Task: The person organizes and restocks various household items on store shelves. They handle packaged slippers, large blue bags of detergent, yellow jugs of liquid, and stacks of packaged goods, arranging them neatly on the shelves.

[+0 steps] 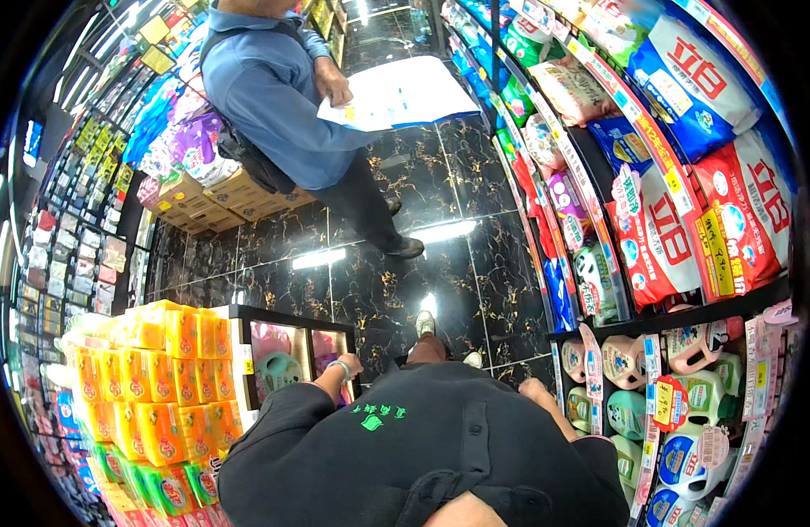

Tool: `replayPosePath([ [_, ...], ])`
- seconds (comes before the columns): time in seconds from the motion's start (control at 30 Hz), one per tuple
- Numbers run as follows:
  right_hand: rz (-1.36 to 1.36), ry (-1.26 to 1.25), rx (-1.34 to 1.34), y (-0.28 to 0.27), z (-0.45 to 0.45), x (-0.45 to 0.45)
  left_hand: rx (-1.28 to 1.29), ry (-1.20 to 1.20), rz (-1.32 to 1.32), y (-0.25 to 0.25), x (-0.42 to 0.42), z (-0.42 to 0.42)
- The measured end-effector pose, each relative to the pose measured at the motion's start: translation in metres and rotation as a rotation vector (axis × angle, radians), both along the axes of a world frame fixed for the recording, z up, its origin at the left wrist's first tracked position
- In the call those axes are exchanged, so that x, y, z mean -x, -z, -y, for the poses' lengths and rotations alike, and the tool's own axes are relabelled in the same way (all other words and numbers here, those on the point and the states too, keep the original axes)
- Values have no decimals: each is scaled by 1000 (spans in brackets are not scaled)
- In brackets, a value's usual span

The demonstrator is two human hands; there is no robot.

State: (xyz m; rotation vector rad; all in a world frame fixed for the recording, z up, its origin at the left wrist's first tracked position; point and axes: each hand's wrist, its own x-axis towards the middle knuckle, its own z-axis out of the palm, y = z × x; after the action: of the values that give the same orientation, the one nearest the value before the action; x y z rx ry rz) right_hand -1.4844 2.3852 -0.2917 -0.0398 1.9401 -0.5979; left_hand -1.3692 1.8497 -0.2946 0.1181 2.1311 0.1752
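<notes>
My left hand (347,364), with a band at the wrist, hangs at my side beside a low display case (299,313). Plastic bottles and packs show behind the case's openings. Nothing shows in the hand; its fingers look curled and are too small to make out. On the other side, my right hand (531,388) hangs near the lower shelf of laundry detergent bottles (625,414). Nothing is seen in it either, and its fingertips are hidden. Stacked orange soap packs (158,379) stand to my left, with green ones (171,487) below.
Ahead, a person in a blue shirt (279,85) holds a large white sheet (405,92) across the aisle. Cardboard boxes (210,197) line the left. Detergent bags (655,230) fill the right shelves. The dark tiled floor (405,290) is glossy.
</notes>
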Motion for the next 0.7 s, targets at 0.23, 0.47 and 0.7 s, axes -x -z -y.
replayPosePath([
  [0.23, 121, 333, -90, -44, -14, -22, -40, 306, -284, -12, 65, -26],
  [0.47, 29, 636, 133, -12, 7, 8, -166, -587, -263, -26, 93, -47],
  [0.7, 46, 573, 148, -8, 13, 18, -16, -395, -73, -24, 69, -30],
])
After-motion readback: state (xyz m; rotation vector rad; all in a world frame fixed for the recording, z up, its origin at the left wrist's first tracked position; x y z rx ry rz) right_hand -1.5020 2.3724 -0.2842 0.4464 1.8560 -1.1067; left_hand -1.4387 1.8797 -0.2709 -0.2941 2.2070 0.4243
